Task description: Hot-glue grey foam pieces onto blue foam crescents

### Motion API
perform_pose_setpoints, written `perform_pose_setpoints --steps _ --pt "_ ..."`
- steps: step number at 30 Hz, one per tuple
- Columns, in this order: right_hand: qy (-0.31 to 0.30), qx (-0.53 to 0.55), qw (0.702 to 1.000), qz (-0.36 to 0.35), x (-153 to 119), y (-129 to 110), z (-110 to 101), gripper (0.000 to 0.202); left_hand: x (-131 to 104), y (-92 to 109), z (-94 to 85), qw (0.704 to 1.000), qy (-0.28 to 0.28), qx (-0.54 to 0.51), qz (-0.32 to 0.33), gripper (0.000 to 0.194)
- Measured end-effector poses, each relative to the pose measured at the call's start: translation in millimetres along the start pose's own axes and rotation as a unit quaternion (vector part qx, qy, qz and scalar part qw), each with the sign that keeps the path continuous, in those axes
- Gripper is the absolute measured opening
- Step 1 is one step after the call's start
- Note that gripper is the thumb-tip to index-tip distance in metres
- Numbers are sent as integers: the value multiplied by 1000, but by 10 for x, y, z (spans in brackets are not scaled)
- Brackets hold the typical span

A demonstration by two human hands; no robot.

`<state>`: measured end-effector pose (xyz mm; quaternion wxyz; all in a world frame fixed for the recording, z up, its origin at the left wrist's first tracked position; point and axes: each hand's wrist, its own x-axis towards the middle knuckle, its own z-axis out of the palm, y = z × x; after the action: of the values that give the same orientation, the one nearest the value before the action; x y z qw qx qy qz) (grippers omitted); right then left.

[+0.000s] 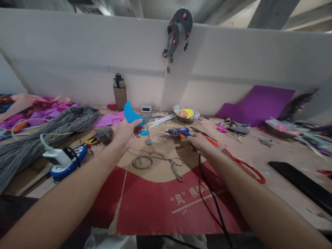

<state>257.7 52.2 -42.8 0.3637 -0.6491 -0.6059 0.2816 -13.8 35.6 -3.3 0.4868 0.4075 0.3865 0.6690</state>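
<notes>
My left hand [126, 133] is closed, its thumb and fingers pinching a bright blue crescent-shaped piece [131, 113]. Just right of those fingers is a small grey shape [147, 117], from which a grey strand runs down to a grey knob [148, 142] by the cardboard. Whether the hand also grips this grey shape, I cannot tell. My right hand [197, 142] is wrapped round a blue hot glue gun [178, 131] with an orange trigger; its nozzle points left and a black cord trails below. Between the hands, grey yarn [142, 162] lies loosely looped on the red and brown cardboard [150, 204].
Grey yarn hanks [57, 126] and a blue power strip [70, 166] lie left. Red-handled scissors [250, 171] and a black phone-like slab [298, 181] are right. A brown bottle-like object [120, 95] stands by the white partition [77, 52], where a grey crescent ornament [178, 33] hangs.
</notes>
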Motion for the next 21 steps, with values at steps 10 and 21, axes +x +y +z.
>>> perform_pose_setpoints --steps 10,21 --pt "-119 468 872 75 -350 -354 -6 29 -21 -142 0 999 15 52 -9 30" --pt "14 462 885 57 -218 -274 -27 20 31 -212 -13 996 38 86 -5 26"
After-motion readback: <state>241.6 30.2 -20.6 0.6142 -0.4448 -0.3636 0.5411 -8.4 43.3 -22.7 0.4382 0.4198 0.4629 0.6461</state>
